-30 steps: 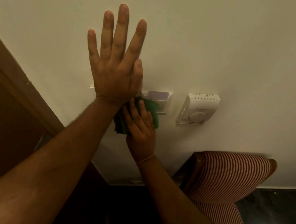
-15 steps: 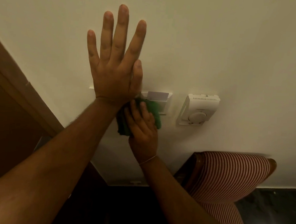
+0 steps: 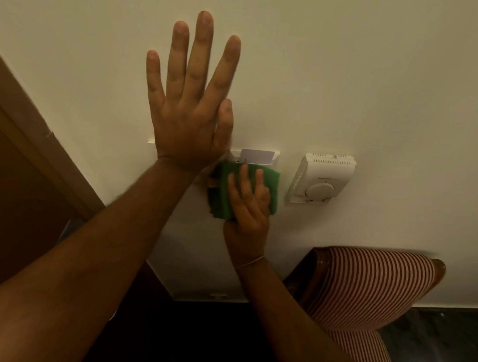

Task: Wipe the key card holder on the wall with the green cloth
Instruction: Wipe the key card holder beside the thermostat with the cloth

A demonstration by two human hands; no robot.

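Note:
The white key card holder (image 3: 273,157) is fixed to the cream wall, with a pale card (image 3: 256,155) standing in its top slot. My right hand (image 3: 248,209) presses the folded green cloth (image 3: 271,183) flat against the holder's lower face, hiding most of it. My left hand (image 3: 189,106) lies flat on the wall with its fingers spread, just left of and above the holder. It covers the left part of the wall plate.
A white thermostat with a round dial (image 3: 321,179) hangs on the wall right of the holder. A red-and-white striped chair (image 3: 372,286) stands below it against the wall. A brown wooden door frame (image 3: 36,144) runs along the left. The floor is dark.
My right hand has slid the green cloth to the right and slightly up across the holder. My left hand has stayed flat on the wall.

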